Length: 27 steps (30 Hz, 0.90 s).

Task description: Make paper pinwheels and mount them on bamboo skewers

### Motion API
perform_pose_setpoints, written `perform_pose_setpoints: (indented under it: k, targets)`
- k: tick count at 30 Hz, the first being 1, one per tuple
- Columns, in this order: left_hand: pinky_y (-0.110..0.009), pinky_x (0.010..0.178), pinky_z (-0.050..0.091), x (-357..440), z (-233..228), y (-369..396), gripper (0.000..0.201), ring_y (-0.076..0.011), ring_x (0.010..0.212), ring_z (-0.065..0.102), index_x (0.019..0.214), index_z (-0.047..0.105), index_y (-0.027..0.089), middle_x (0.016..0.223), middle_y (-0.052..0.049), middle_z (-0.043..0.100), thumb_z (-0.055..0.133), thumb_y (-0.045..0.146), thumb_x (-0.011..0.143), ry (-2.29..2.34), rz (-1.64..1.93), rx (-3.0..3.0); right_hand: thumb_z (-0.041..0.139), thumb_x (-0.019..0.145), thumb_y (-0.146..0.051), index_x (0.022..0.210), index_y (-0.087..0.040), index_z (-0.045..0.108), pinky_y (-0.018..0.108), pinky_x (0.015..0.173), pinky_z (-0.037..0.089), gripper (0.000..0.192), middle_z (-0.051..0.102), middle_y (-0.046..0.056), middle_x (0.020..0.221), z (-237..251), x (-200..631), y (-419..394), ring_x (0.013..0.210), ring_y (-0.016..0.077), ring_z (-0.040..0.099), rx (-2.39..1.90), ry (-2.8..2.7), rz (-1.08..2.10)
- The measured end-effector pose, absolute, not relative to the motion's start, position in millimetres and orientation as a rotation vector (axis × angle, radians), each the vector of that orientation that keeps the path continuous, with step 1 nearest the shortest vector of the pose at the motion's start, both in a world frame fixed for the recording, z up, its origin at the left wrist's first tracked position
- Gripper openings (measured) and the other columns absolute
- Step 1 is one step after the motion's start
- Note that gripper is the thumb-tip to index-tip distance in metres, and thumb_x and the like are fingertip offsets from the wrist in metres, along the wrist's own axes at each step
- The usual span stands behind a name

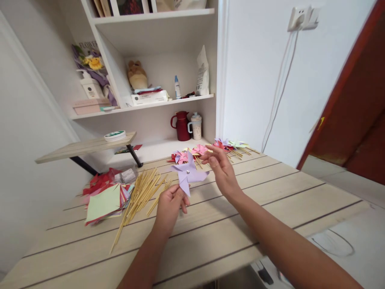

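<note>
Lilac paper pinwheel is being held up just above the wooden bench, roughly at its middle, with a small silver pin showing at the centre of its folded blades. The left hand is closing its fingers around the lower tip of the pinwheel, pinching it from below. The right hand is hovering at the pinwheel's right edge with its fingers loosely spread, fingertips touching or almost touching a blade; which of the two cannot be made out.

To the left of the hands, a loose bundle of bamboo sticks is lying fanned out on the bench, and beside it a stack of coloured paper squares is sitting with a pale green sheet on top. Behind the pinwheel, a row of finished pinwheels in pink, red, purple and green is lying along the far edge of the bench. On the white shelf beyond, a dark red jug is standing just beside a speckled lidded mug.
</note>
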<state>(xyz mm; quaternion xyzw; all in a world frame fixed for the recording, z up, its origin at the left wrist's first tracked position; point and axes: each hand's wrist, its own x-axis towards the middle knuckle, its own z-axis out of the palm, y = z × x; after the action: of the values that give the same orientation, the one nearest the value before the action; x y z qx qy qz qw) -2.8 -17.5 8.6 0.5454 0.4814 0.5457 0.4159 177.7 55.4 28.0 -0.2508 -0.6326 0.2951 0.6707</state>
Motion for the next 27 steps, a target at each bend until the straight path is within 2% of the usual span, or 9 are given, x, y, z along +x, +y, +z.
perform_pose_setpoints:
  k: [3, 7, 13, 16, 20, 22, 25, 27]
  targets:
    - [-0.023, 0.053, 0.042, -3, 7, -15, 0.030, -0.0107, 0.048, 0.055, 0.090, 0.073, 0.013, 0.065, -0.003, 0.067, 0.064, 0.041, 0.085, 1.166, 1.360, 1.277, 0.050, 0.099, -0.051, 0.130, -0.027, 0.056, 0.038, 0.090, 0.051, 0.040, 0.069, 0.003, 0.100, 25, 178, 64, 0.085, 0.0172, 0.067, -0.606, -1.264, 0.763]
    - [-0.025, 0.062, 0.047, -4, 5, -14, 0.028, -0.0126, 0.056, 0.061, 0.085, 0.074, 0.013, 0.073, -0.007, 0.072, 0.070, 0.040, 0.083, 1.141, 1.416, 1.173, 0.057, 0.094, -0.057, 0.121, -0.027, 0.059, 0.034, 0.081, 0.052, 0.041, 0.068, 0.001, 0.092, 23, 178, 70, 0.075, 0.0151, 0.066, -0.650, -1.122, 0.920]
    - [-0.025, 0.069, 0.050, -10, 5, -10, 0.027, -0.0125, 0.062, 0.065, 0.084, 0.074, 0.013, 0.076, -0.006, 0.075, 0.083, 0.036, 0.073, 0.995, 1.571, 0.861, 0.066, 0.084, -0.062, 0.109, -0.023, 0.063, 0.029, 0.069, 0.050, 0.046, 0.067, -0.001, 0.080, 18, 175, 71, 0.065, 0.0135, 0.063, -0.702, -1.006, 1.094]
    - [-0.023, 0.068, 0.051, -16, 8, -8, 0.025, -0.0113, 0.062, 0.065, 0.085, 0.074, 0.012, 0.075, -0.005, 0.074, 0.086, 0.030, 0.072, 0.921, 1.628, 0.704, 0.068, 0.081, -0.063, 0.093, -0.020, 0.065, 0.029, 0.068, 0.050, 0.045, 0.065, 0.000, 0.075, 15, 172, 70, 0.063, 0.0126, 0.060, -0.740, -1.081, 1.193]
    - [-0.023, 0.071, 0.053, -24, 9, -5, 0.010, -0.0109, 0.065, 0.066, 0.084, 0.073, 0.013, 0.075, -0.005, 0.073, 0.079, 0.018, 0.079, 0.813, 1.721, 0.569, 0.073, 0.078, -0.060, 0.075, -0.016, 0.063, 0.029, 0.069, 0.050, 0.045, 0.068, 0.002, 0.077, 9, 162, 60, 0.065, 0.0127, 0.061, -0.764, -1.490, 1.399]
    - [-0.023, 0.074, 0.054, -27, 8, -4, 0.004, -0.0111, 0.068, 0.067, 0.083, 0.072, 0.013, 0.076, -0.005, 0.073, 0.076, 0.015, 0.082, 0.772, 1.757, 0.530, 0.075, 0.079, -0.057, 0.081, -0.017, 0.063, 0.031, 0.070, 0.050, 0.042, 0.071, 0.004, 0.085, 3, 154, 52, 0.066, 0.0134, 0.063, -0.755, -1.637, 1.514]
    - [-0.025, 0.080, 0.054, -29, 5, -1, 0.004, -0.0125, 0.074, 0.069, 0.084, 0.072, 0.013, 0.079, -0.006, 0.074, 0.076, 0.016, 0.083, 0.740, 1.776, 0.524, 0.076, 0.079, -0.054, 0.104, -0.020, 0.061, 0.032, 0.071, 0.052, 0.044, 0.071, 0.005, 0.100, -7, 139, 38, 0.066, 0.0131, 0.066, -0.708, -1.652, 1.669]
    - [-0.027, 0.084, 0.053, -29, 2, 0, 0.009, -0.0143, 0.080, 0.070, 0.085, 0.073, 0.014, 0.082, -0.006, 0.075, 0.078, 0.020, 0.081, 0.726, 1.774, 0.553, 0.077, 0.080, -0.051, 0.115, -0.022, 0.058, 0.030, 0.068, 0.051, 0.050, 0.071, 0.003, 0.095, -13, 131, 32, 0.061, 0.0118, 0.066, -0.647, -1.673, 1.754]
